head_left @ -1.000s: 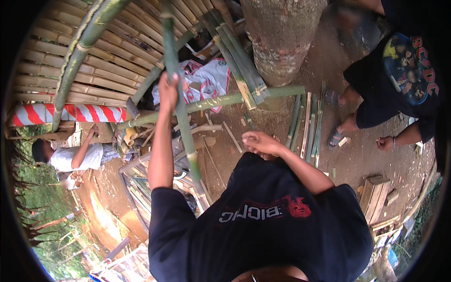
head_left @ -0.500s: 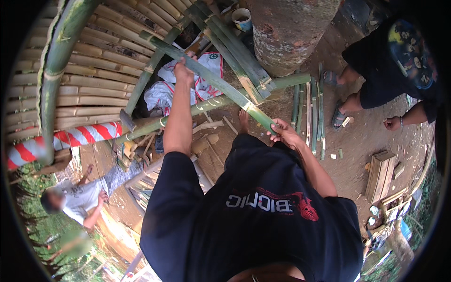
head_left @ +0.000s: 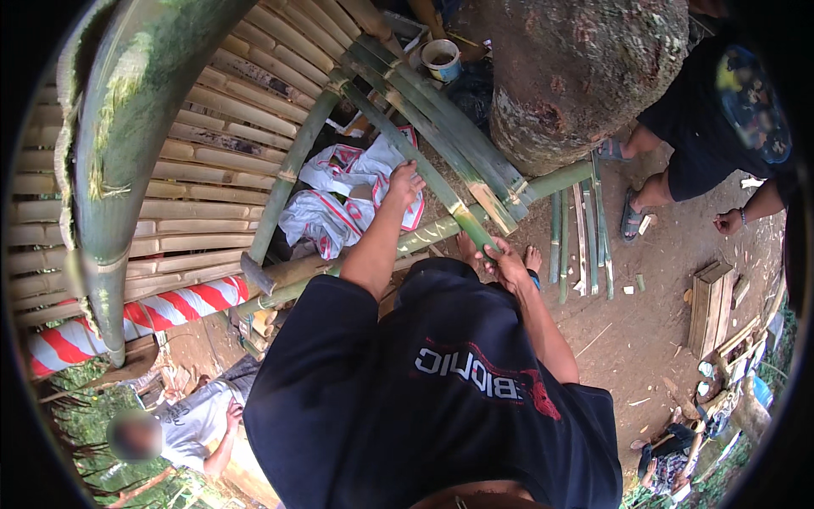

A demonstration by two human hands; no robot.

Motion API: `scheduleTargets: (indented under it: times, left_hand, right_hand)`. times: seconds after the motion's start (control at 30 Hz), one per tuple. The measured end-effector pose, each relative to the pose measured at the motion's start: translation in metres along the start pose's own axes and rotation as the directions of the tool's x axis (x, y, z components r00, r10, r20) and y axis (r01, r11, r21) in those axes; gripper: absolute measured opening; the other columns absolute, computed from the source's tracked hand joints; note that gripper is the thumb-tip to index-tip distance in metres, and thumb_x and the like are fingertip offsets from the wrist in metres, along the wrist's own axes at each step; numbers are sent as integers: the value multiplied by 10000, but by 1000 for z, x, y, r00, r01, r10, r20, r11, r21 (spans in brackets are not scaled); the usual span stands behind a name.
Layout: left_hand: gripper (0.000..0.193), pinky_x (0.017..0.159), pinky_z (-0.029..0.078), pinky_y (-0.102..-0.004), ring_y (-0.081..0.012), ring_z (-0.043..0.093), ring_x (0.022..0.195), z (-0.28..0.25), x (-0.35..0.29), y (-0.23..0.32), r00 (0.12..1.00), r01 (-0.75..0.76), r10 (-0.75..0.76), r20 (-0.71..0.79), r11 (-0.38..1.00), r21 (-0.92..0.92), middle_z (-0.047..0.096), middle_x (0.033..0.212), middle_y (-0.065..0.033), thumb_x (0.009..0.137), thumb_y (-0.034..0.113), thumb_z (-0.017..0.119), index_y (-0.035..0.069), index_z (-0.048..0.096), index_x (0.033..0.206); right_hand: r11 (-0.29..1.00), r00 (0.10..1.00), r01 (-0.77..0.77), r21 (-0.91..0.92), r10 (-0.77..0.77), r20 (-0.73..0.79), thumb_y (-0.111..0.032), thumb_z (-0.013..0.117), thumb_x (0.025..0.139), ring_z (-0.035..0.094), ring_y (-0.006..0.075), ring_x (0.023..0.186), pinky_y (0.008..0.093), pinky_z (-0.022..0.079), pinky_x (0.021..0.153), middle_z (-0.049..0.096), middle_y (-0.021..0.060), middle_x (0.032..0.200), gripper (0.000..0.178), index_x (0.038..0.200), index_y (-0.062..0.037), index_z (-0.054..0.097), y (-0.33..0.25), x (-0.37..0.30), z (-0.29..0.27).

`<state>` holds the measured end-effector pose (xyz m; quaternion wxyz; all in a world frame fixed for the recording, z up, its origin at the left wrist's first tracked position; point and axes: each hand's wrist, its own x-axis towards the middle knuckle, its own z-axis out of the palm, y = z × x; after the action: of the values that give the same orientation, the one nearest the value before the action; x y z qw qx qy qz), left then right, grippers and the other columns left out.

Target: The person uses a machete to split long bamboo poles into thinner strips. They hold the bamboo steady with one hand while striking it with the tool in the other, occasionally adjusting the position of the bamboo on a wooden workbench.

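Note:
A long green split bamboo strip point(head_left: 441, 188) slants from the far left toward me. My right hand point(head_left: 507, 265) is closed around its near end, in front of my dark shirt. Farther up, my left hand point(head_left: 404, 181) has its fingers curled at the strip's left edge; its thumb side is partly hidden. The strip's far end reaches the bamboo frame beside other split bamboo pieces point(head_left: 449, 136). Beneath it, a thick green bamboo pole point(head_left: 432, 234) lies crosswise, and white sacks with red markings point(head_left: 326, 216) lie beside my left hand.
A tree trunk point(head_left: 585, 81) stands ahead, with a white bucket point(head_left: 442, 61) beside it. Bamboo strips point(head_left: 585, 229) lie on the ground at right. One person point(head_left: 678, 161) stands at right, another point(head_left: 203, 424) at lower left. A wooden box point(head_left: 710, 307) and slatted bamboo panel point(head_left: 220, 170) flank me.
The strip's far end has swung away toward the bamboo frame. My left hand has moved right and nearer along the strip, while my right hand still grips its near end. The view has shifted.

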<state>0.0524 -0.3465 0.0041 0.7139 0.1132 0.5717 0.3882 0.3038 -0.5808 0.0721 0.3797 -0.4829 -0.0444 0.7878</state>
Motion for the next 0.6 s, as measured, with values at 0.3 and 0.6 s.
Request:
scheduleTargets:
  times: [0.3,0.6]
  left_hand:
    - [274,804,433,-429,-215,527,882,19,-8,0,996,-17,23,-88,998,62,568,1036,-14,895,87,623,196,454,1080]
    - [341,898,448,-486,-276,529,1033,22,-2,2,992,-22,41,-119,988,154,557,1107,-46,898,85,622,157,441,1177]
  right_hand:
    - [996,999,18,87,-21,35,-120,555,981,536,69,567,169,439,487,682,68,878,304,1274,-51,508,1,-1,-5]
    - [997,997,69,27,-68,-21,-140,581,971,525,64,553,179,423,479,686,61,861,256,1204,-42,545,5,12,-3]
